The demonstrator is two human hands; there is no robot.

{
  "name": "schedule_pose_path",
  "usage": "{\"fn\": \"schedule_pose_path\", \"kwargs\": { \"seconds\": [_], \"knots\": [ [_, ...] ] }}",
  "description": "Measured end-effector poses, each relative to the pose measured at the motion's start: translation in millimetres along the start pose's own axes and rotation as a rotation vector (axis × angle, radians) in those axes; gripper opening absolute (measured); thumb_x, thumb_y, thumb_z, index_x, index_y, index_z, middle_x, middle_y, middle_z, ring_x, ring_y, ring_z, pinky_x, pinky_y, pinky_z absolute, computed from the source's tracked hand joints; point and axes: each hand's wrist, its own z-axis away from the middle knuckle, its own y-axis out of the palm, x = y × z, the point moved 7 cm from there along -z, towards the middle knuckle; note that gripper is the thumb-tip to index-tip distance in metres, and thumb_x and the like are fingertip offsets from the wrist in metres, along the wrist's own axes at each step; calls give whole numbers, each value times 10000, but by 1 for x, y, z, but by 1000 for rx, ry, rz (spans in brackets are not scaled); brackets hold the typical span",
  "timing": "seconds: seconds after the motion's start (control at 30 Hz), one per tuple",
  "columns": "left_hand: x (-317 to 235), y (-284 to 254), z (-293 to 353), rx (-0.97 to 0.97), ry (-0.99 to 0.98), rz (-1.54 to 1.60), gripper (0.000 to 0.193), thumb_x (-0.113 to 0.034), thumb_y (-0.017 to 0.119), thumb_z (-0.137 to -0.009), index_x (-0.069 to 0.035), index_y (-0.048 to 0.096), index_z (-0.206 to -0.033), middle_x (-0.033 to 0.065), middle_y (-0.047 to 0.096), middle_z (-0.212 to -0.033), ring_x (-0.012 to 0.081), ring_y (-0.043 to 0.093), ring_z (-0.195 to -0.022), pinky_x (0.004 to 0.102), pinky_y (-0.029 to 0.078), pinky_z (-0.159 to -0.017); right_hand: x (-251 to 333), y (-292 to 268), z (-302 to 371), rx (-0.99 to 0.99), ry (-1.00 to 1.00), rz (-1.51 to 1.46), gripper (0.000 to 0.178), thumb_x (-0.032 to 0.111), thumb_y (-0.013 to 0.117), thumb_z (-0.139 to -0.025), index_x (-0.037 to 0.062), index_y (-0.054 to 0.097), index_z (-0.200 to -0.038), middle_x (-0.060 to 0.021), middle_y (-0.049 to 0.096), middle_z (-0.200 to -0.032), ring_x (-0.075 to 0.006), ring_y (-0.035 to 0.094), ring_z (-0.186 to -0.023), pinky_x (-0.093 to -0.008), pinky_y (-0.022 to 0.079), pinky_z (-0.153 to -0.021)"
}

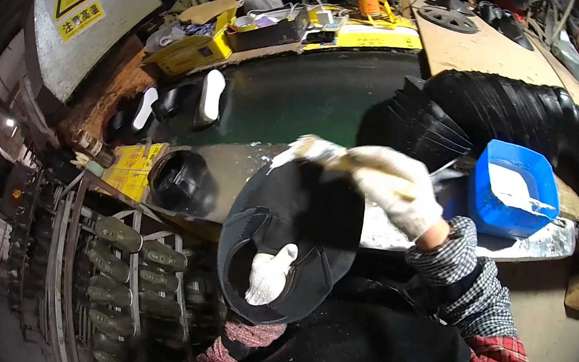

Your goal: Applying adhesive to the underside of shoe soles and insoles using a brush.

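My right hand (396,188), in a white work glove, is closed around a brush (301,149) whose bristles are coated in white paste. The brush lies against the upper edge of a dark boot upper (301,205) that is open like a wide tube. Through its lower opening my left hand (269,276) shows, also white-gloved, with its fingers curled and thumb up against the dark material. A blue tub (509,221) of white liquid stands to the right of my right hand, with a white-smeared stick in it.
A dark green conveyor belt (302,94) runs behind, carrying black boots with white soles (211,96). Overlapping black sheets (491,113) are piled at the right. At lower left stands a rack (137,263) of olive boot-shaped forms. A black boot (182,182) sits near the belt's edge.
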Motion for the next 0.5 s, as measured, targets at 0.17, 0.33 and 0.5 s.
{"fn": "schedule_pose_path", "kwargs": {
  "seconds": [0.17, 0.33, 0.5],
  "knots": [
    [18, -9, -10, 49, -202, 181, 123, -168, 666, -906, -62, 674, -843, 98, 620, -715, 203, 555, -549, 297, 445, -506, -44, -30, 62, 28, 361, -46, 258, 145, 626, -936, -43, 640, -1112, -90, 704, -909, -97, 620, -773, -248, 514, -697],
    [1, 8, -21, 46, -90, 148, 133, -177, 669, -906, -67, 673, -830, 102, 615, -705, 209, 551, -544, 300, 442, -506, 8, 8, -20, -75, -125, 421, 255, 210, 608, -956, -14, 666, -1063, -100, 703, -905, -164, 673, -780, -269, 543, -683],
    [-18, 17, -43, -33, 153, -78, 144, -186, 672, -905, -72, 671, -816, 106, 609, -694, 215, 547, -539, 303, 440, -505, 63, 133, -9, 436, -510, 157, 214, 289, 610, -903, 89, 677, -934, -56, 600, -611, -197, 596, -509, -308, 470, -472]
  ]
}}
